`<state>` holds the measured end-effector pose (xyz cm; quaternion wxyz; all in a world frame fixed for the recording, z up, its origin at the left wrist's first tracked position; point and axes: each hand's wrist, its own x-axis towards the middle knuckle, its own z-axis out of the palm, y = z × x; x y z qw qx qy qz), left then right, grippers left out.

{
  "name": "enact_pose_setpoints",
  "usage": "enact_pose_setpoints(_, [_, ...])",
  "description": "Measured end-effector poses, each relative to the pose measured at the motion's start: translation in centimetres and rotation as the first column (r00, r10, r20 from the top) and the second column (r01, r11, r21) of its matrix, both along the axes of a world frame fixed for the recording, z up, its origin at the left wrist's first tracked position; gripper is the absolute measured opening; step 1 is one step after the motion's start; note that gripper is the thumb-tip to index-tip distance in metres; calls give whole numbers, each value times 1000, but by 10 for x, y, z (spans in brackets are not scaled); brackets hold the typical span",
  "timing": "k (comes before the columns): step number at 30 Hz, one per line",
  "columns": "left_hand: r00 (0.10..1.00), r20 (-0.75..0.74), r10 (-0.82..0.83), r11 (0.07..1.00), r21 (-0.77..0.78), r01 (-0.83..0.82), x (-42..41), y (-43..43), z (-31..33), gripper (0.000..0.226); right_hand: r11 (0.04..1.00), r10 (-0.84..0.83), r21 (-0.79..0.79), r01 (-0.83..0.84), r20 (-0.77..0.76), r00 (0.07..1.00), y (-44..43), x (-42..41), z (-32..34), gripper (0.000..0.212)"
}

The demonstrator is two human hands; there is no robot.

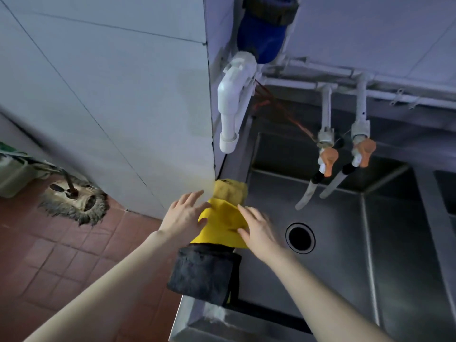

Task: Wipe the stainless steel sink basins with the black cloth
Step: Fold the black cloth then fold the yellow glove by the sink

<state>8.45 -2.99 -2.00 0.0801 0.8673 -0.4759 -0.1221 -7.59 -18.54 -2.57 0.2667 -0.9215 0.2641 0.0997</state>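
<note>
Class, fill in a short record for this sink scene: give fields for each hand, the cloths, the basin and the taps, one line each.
left hand: open, touching the yellow cloth
right hand: open, fingers on the yellow cloth
black cloth: draped over the sink's left rim, untouched
sink basin: stainless steel, round drain hole uncovered
taps: two, orange handles, above the basin
floor: mop head on red tiles
</note>
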Motion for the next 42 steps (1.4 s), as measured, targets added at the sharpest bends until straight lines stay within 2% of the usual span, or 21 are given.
enact_pose_setpoints(2, [996, -90, 2, 999, 40, 2, -10, 1, -5, 54, 999, 44, -1, -44, 5, 999, 3, -6, -1, 64])
enact_pose_setpoints(4, [981, -192, 19, 995, 103, 1, -17, 1, -10, 64, 998, 64, -8, -64, 1, 998, 5, -11, -3, 58])
enact_pose_setpoints(6, [972, -228, 48, 987, 159, -12, -22, 1, -12, 68, 997, 64, 38, -64, -11, 998, 6, -17, -2, 52])
enact_pose_setpoints(8, [990, -129, 61, 985, 166, -39, -24, 0, -11, 65, 994, 47, 100, -47, 2, 999, 4, -27, 2, 48])
enact_pose_setpoints(11, [996, 27, 80, 995, 57, -81, -33, -12, 4, 46, 990, 9, 143, -13, 30, 1000, -10, -54, 12, 38])
enact_pose_setpoints(13, [996, 30, 78, 997, 5, -79, -47, -29, 18, 37, 995, -28, 101, 27, 9, 1000, -25, -83, 26, 29])
enact_pose_setpoints(16, [999, -17, -46, 997, -65, 45, -87, -66, 36, 30, 990, -143, 8, 143, 23, 989, -51, -145, 54, 27])
enact_pose_setpoints(18, [989, -40, -141, 986, -94, 136, -129, -99, 48, 24, 976, -218, -2, 218, 49, 975, -71, -198, 74, 27])
enact_pose_setpoints(23, [948, -91, -304, 950, -108, 294, -275, -188, 78, 24, 902, -428, -18, 431, 80, 900, -113, -357, 104, 22])
enact_pose_setpoints(27, [867, -170, -468, 876, -218, 430, -401, -253, 93, 28, 825, -564, 16, 564, 63, 823, -140, -486, 125, 22])
enact_pose_setpoints(32, [760, -228, -609, 788, -283, 547, -535, -317, 106, 26, 736, -672, -55, 675, 65, 738, -163, -627, 154, 21])
enact_pose_setpoints(38, [664, -259, -702, 712, -263, 650, -633, -381, 100, 24, 661, -740, -82, 746, 95, 666, -200, -726, 152, 22])
enact_pose_setpoints(42, [667, -293, -685, 728, -241, 641, -671, -430, 95, 24, 654, -745, -95, 751, 91, 660, -251, -766, 146, 20])
